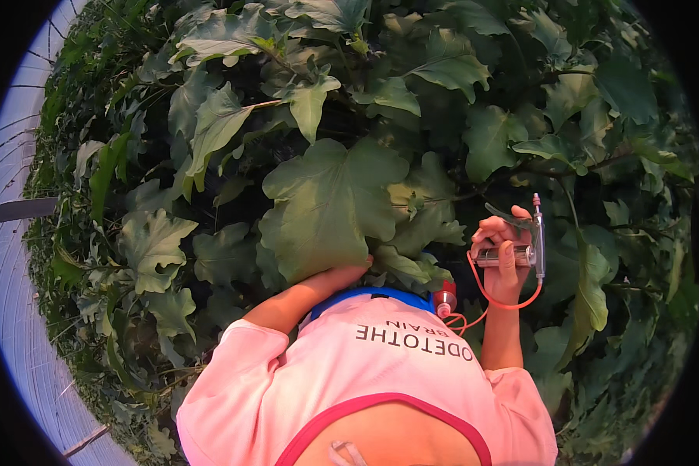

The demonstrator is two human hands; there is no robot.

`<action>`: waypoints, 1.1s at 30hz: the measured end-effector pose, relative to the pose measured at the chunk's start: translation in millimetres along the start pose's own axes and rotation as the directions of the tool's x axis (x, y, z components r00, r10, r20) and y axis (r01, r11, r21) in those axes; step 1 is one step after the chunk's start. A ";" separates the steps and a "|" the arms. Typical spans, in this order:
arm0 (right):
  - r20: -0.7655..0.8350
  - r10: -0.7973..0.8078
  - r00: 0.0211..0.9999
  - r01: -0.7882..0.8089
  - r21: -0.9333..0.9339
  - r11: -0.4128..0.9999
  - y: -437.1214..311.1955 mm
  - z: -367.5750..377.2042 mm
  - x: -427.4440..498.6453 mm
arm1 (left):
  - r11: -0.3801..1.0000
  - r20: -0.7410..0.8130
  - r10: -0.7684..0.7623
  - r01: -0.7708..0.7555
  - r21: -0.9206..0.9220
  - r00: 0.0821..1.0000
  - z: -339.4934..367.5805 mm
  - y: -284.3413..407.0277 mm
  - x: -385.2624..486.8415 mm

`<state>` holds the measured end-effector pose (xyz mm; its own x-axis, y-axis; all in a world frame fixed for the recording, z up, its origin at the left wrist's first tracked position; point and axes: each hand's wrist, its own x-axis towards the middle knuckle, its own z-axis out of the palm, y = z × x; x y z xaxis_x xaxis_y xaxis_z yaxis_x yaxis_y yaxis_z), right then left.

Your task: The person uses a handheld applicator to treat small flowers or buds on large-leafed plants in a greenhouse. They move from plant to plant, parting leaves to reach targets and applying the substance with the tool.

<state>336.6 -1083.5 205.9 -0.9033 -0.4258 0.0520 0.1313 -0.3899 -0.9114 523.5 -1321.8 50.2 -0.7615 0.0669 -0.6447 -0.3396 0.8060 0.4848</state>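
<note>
My right hand (505, 247) is raised among the leaves, its fingers and thumb wrapped around the clear cylinder (489, 256) of a small hand sprayer. A slim clear tube (539, 244) with a pink tip stands upright on the sprayer's right end. From the tube's foot, a pink hose (509, 307) loops down towards a bottle with a red upper part (445, 297) at my waist. My left hand (358, 269) is near my belly, mostly hidden under a broad eggplant leaf (332, 209). Whether it holds anything cannot be seen.
Dense eggplant plants (221, 128) surround me on all sides, with leaves close to both arms. A branch (594, 164) crosses above my right hand. Pale plastic sheeting (11, 326) curves along the left, with a dark bar (20, 211) across it. A blue waistband (349, 295) circles me.
</note>
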 end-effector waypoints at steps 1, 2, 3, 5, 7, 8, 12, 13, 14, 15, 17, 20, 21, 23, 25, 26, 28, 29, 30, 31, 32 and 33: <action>0.025 -0.017 1.000 0.017 -0.026 1.000 1.6 17.0 3.2 | 0.994 0.000 0.022 -0.022 -0.110 1.000 -9.7 -3.0 -6.8; 0.023 -0.010 1.000 0.011 -0.050 0.999 6.6 35.5 2.4 | 0.975 -0.002 0.043 -0.042 -0.220 0.999 -19.4 -8.3 -21.6; 0.015 -0.018 1.000 0.019 -0.052 0.998 9.2 54.0 1.6 | 0.943 -0.001 0.077 -0.073 -0.325 0.997 -39.0 -8.1 -40.3; 0.011 -0.034 0.999 0.035 -0.172 0.985 19.5 79.6 -1.6 | 0.872 0.017 0.211 -0.180 -0.455 0.977 -81.4 -18.1 -89.2; -0.007 -0.042 0.999 0.039 -0.261 0.964 28.1 113.5 -1.7 | 0.796 0.055 0.483 -0.412 -0.444 0.874 -135.3 -45.4 -140.8; 0.015 -0.048 0.999 0.050 -0.308 0.950 32.0 124.6 -1.7 | 0.786 0.100 0.494 -0.394 -0.475 0.864 -168.0 -59.6 -164.6; 0.145 -0.010 0.989 0.042 -0.217 0.975 28.6 177.2 0.5 | 0.709 -0.165 0.352 -0.378 -0.595 0.921 -257.4 -100.9 -210.0; 0.177 0.012 0.984 0.008 -0.113 0.994 30.8 194.1 2.2 | 0.701 -0.312 0.244 -0.390 -0.597 0.918 -258.6 -109.9 -203.9; 0.196 0.059 0.979 -0.064 0.020 0.998 33.8 213.4 4.8 | 0.613 -0.356 0.189 -0.393 -0.685 0.915 -263.1 -110.4 -184.5; 0.220 0.102 0.970 -0.137 0.147 0.980 39.0 231.8 8.8 | 0.532 -0.398 0.174 -0.426 -0.732 0.901 -262.2 -110.7 -155.9; 0.272 0.263 0.926 -0.334 0.258 0.907 52.9 250.8 15.1 | 0.523 -0.392 0.157 -0.413 -0.746 0.907 -256.2 -106.7 -92.9; 0.180 0.305 0.935 -0.283 -0.137 0.949 94.2 220.4 22.5 | 0.459 -0.564 0.003 -0.502 -0.733 0.826 -250.9 -77.7 -2.1; 0.119 0.295 0.948 -0.256 -0.261 0.931 96.4 209.9 25.8 | 0.459 -0.674 0.001 -0.599 -0.656 0.739 -254.5 -69.0 25.9; -0.024 0.259 0.966 -0.241 -0.461 0.854 96.2 188.1 29.4 | 0.446 -0.791 0.060 -0.725 -0.524 0.609 -269.5 -55.3 73.7; -0.194 0.257 0.947 -0.319 -0.448 0.835 83.7 166.1 28.8 | 0.443 -0.764 0.161 -0.737 -0.510 0.625 -289.3 -41.8 95.7; -0.203 0.260 0.944 -0.326 -0.441 0.836 78.7 148.2 30.6 | 0.459 -0.716 0.191 -0.706 -0.540 0.672 -296.4 -35.5 101.6; -0.176 0.236 0.956 -0.286 -0.361 0.888 64.1 131.7 37.4 | 0.367 -0.694 0.208 -0.713 -0.597 0.689 -299.9 -22.8 119.3; -0.111 0.280 0.953 -0.301 -0.316 0.900 50.8 124.1 41.4 | 0.310 -0.692 0.233 -0.727 -0.613 0.683 -297.1 -19.5 123.3; -0.068 0.284 0.956 -0.292 -0.224 0.930 37.8 123.3 46.8 | 0.252 -0.686 0.267 -0.736 -0.628 0.677 -295.9 -12.9 125.3; -0.017 0.278 0.960 -0.278 -0.130 0.952 26.3 122.4 55.6 | 0.195 -0.687 0.298 -0.747 -0.636 0.663 -297.1 -8.0 127.5; 0.014 0.250 0.968 -0.248 -0.075 0.966 18.5 115.4 66.8 | 0.262 -0.650 0.279 -0.707 -0.656 0.707 -292.4 -8.2 129.9; -0.021 0.216 0.976 -0.217 -0.061 0.974 4.9 117.2 82.6 | 0.329 -0.609 0.264 -0.664 -0.672 0.748 -287.6 -7.5 133.2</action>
<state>310.5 -1216.3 253.6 -0.8621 -0.4825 -0.1550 0.2990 -0.2373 -0.9243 265.8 -1488.1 130.7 -0.9954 -0.0954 0.0062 0.0228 -0.1745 0.9844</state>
